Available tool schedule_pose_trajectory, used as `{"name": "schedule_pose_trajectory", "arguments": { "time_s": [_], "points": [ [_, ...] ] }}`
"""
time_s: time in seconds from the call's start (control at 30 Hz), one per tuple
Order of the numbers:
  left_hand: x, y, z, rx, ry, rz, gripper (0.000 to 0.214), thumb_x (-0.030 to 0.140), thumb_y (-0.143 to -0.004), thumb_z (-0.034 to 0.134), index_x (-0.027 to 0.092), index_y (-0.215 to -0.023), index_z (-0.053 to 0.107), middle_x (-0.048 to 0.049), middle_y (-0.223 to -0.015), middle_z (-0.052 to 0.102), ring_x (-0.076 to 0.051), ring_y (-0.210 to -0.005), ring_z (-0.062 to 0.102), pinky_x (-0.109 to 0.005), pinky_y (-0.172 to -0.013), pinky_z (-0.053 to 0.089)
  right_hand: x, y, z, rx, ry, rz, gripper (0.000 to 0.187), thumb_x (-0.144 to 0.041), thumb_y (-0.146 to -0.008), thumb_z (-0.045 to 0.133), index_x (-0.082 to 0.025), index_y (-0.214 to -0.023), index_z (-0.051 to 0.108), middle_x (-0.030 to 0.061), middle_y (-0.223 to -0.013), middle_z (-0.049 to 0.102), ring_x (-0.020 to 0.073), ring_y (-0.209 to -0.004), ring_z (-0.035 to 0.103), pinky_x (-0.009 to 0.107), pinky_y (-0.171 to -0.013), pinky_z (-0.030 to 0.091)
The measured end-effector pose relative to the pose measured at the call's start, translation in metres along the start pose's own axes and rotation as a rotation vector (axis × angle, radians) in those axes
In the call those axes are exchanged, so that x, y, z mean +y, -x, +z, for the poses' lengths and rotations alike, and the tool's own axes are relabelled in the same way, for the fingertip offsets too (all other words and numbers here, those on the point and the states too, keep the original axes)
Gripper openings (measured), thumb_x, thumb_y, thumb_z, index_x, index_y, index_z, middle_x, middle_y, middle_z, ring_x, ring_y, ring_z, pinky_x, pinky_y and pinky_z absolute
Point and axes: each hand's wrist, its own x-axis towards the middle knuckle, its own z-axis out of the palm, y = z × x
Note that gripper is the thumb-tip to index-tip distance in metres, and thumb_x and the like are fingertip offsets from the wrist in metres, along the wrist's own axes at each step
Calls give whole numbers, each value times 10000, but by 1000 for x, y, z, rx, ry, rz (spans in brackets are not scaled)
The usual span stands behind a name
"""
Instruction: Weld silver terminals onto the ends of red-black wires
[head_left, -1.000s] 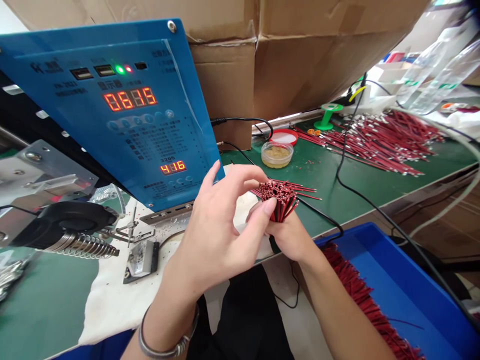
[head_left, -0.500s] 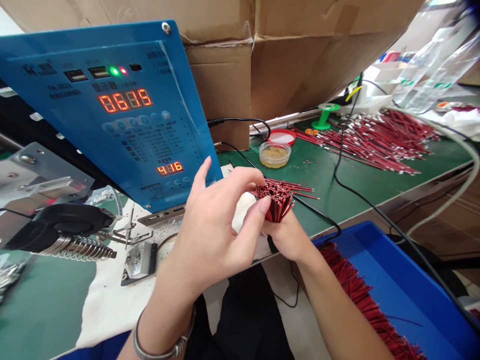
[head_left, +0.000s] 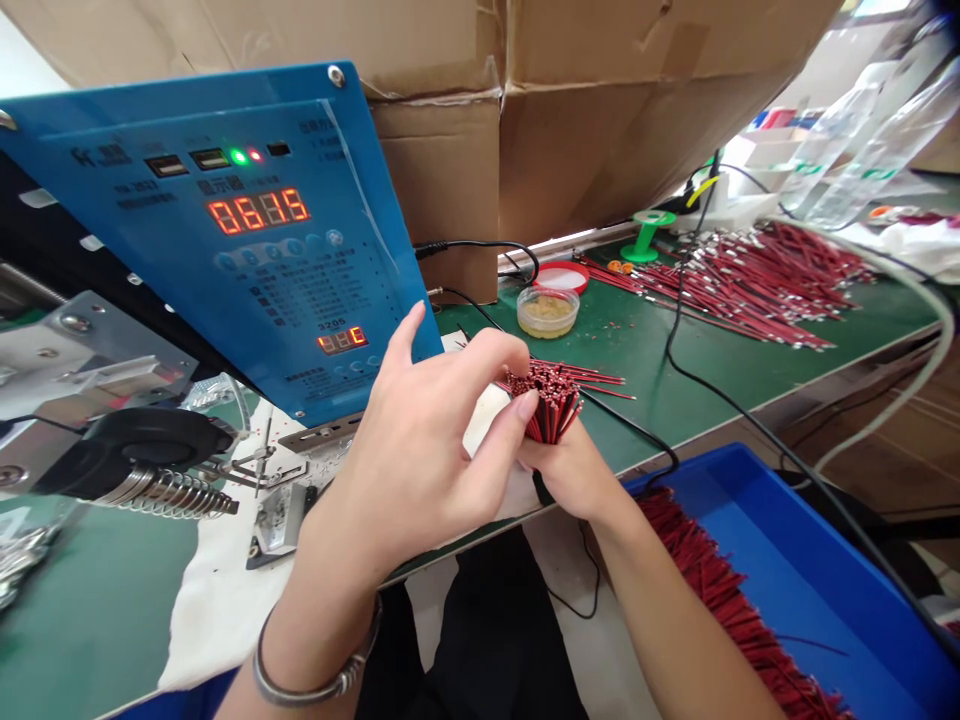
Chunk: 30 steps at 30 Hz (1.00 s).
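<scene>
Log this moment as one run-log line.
right hand: holding wire bundle | left hand: at bundle's upper ends | blue tray: holding red wires

Brown cardboard (head_left: 637,140), green spool (head_left: 644,238), clear plastic bottles (head_left: 881,150)

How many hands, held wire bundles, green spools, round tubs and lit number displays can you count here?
Left hand and right hand: 2
Held wire bundle: 1
Green spool: 1
Round tub: 1
Upper display and lower display: 2
Total: 7
</scene>
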Motion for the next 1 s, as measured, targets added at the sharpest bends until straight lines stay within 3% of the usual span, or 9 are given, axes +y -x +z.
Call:
{"name": "schedule_pose_trajectory", "arguments": {
  "time_s": [0.3, 0.53, 0.83, 1.0],
  "points": [
    [-3, 5, 0, 52, -2, 56, 183, 151, -886, 611, 241, -1015, 519, 31, -958, 724, -153, -834, 721, -520, -1279, 220, 1, 0, 0, -12, -9, -4, 157, -111, -720, 557, -213, -740, 674, -17, -761, 633, 184, -825, 602, 309, -766, 455],
    [-1, 9, 4, 41, 126, 17, 349, 142, -871, 658, 248, -1165, 503, -11, -1110, 735, -193, -1010, 728, -562, -1286, 191, -2, -1, -2, -36, -17, -21, 109, -166, -739, 588, -217, -756, 682, -12, -718, 604, 209, -869, 616, 329, -803, 465],
    [2, 9, 5, 31, 46, 56, 302, 105, -905, 603, 240, -1166, 534, -9, -1213, 741, -190, -1154, 698, -527, -1294, 184, -4, -2, -1, -38, -17, -31, 311, -170, -707, 569, -211, -949, 758, -30, -628, 502, 228, -869, 610, 359, -856, 463],
    [4, 8, 8, 89, 38, 62, 300, 92, -881, 605, 226, -1140, 535, -10, -1122, 746, -178, -1054, 719, -517, -1269, 240, -4, -2, -1, -38, -6, -35, 298, -165, -714, 563, -199, -952, 739, 6, -855, 676, 215, -900, 631, 342, -855, 474]
  ]
}}
